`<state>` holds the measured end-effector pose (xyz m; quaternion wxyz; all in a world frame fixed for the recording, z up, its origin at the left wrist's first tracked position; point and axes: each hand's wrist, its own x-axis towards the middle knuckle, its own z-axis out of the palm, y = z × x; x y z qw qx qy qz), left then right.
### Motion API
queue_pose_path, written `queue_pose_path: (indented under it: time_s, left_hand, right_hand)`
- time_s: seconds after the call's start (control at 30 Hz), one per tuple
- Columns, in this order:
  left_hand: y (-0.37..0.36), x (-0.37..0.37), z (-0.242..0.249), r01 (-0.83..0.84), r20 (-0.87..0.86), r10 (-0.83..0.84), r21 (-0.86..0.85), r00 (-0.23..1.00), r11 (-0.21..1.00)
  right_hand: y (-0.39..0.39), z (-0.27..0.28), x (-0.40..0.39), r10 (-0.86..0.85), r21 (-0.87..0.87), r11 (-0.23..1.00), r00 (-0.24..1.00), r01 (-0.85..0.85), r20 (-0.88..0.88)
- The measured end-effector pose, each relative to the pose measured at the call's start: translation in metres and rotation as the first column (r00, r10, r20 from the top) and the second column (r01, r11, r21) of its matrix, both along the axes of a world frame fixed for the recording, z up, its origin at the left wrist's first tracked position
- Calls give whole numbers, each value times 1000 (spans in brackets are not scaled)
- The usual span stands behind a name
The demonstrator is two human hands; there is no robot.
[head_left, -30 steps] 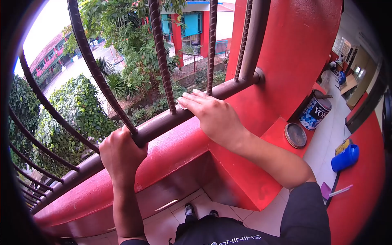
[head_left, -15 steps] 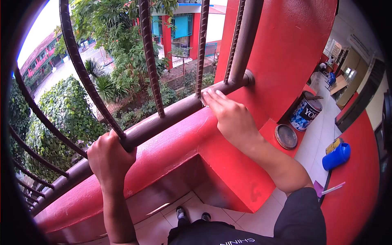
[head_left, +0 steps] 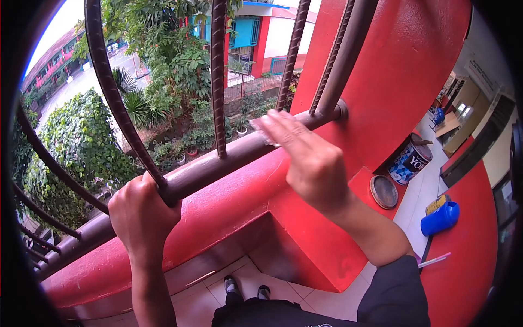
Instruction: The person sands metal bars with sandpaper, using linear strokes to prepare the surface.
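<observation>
A thick brown metal rail runs diagonally above a red ledge, with ribbed vertical bars rising from it. My left hand is wrapped round the rail at the foot of one bar. Over the rail's right part, my right hand has its fingers pressed together on a small pale piece of sheet or cloth, which pokes out past the fingertips. The fingers hide most of this piece and the rail surface under it.
A red pillar stands at the rail's right end. Right of my forearm are a paint can, a round lid, a blue container and a yellow can. Plants grow beyond the bars.
My right hand has lifted slightly and tilted, showing more of the pale piece. My left hand keeps its grip on the rail. The camera view has shifted a little.
</observation>
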<state>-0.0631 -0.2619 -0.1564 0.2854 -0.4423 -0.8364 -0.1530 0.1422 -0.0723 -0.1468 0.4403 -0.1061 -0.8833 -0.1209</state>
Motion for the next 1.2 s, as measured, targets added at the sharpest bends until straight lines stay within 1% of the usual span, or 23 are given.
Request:
queue_pose_path:
  time_s: [0.03, 0.07, 0.17, 0.23, 0.27, 0.3, 0.33, 0.37, 0.5, 0.57, 0.67, 0.7, 0.73, 0.8, 0.87, 0.93, 1.0, 1.03, 1.07, 1.13, 1.17, 1.2]
  left_hand:
    - [0, 0, 0, 4, 7, -4, 0, 1000, 1000]
    - [0, 0, 0, 2, -4, -2, 3, 1000, 1000]
    - [1, 0, -1, 3, -17, -3, 5, 1000, 1000]
    - [1, -2, -2, -9, -14, 9, 12, 1000, 1000]
    - [2, -2, -2, -24, 23, 24, 1, 999, 1000]
    - [1, -1, -3, -38, 60, 38, -13, 997, 999]
    - [1, -1, -4, -39, 60, 40, -17, 997, 999]
    - [1, -1, -5, -39, 69, 40, -13, 997, 999]
    - [3, -4, -2, -37, 70, 37, -7, 997, 999]
    - [2, 0, -4, -32, 80, 33, -13, 996, 999]
    - [0, -2, -2, -36, 30, 36, -14, 999, 999]
    - [0, -3, -3, -20, 43, 20, -6, 999, 1000]
    - [0, -3, -3, -8, 62, 8, 6, 998, 1000]
    - [0, -2, -3, -16, 74, 15, 5, 997, 1000]
    - [-1, -1, -3, -28, 51, 28, -8, 998, 1000]
    - [-1, 0, 0, -32, 54, 33, -19, 998, 999]
    - [0, -1, -1, -14, 92, 14, -5, 996, 1000]
    - [-1, -1, 0, 13, 8, -13, 5, 1000, 1000]
    - [-2, 0, -2, 13, 18, -13, 0, 1000, 1000]
    - [-2, -1, -3, -5, -53, 5, -2, 999, 1000]
    - [0, 0, -1, -27, 22, 27, -20, 999, 999]
    - [1, -1, 0, -28, 13, 28, -17, 1000, 999]
  right_hand:
    - [4, -6, -10, 12, 68, 998, 997, -17, 80]
    - [5, -16, -18, 13, 45, 999, 988, -20, 156]
    - [2, -36, -14, -1, 17, 1000, 989, -1, 147]
    - [-3, -38, 0, -41, -6, 999, 981, 43, 189]
    - [1, -35, -5, -35, -7, 999, 980, 37, 195]
    - [9, -29, -14, -1, -43, 999, 986, 9, 164]
    - [11, -26, -19, 27, -79, 997, 992, -17, 127]
    - [9, -26, -20, 10, -50, 999, 991, -4, 131]
    - [4, -33, -15, -3, -34, 999, 995, 7, 102]
    - [11, -31, -25, 23, -96, 995, 994, -13, 111]
    - [3, -34, -17, 13, -100, 995, 997, -5, 77]
    - [-1, -35, -12, 32, -145, 989, 998, -24, 54]
    - [0, -33, -12, 29, -140, 990, 998, -22, 49]
    - [4, -32, -17, 31, -207, 978, 998, -20, 50]
    - [10, -33, -27, 35, -165, 986, 998, -27, 44]
    - [0, -33, -16, 40, -212, 977, 999, -35, 19]
    - [-2, -36, -9, 36, -216, 976, 999, -30, 22]
    - [-1, -37, -6, 34, -221, 975, 998, -23, 44]
    - [3, -37, -10, 34, -226, 974, 998, -21, 54]
    - [11, -35, -25, 62, -154, 986, 998, -57, 29]
    - [4, -33, -26, 58, -165, 984, 997, -65, -48]
    - [2, -31, -21, 59, -163, 984, 997, -67, -58]
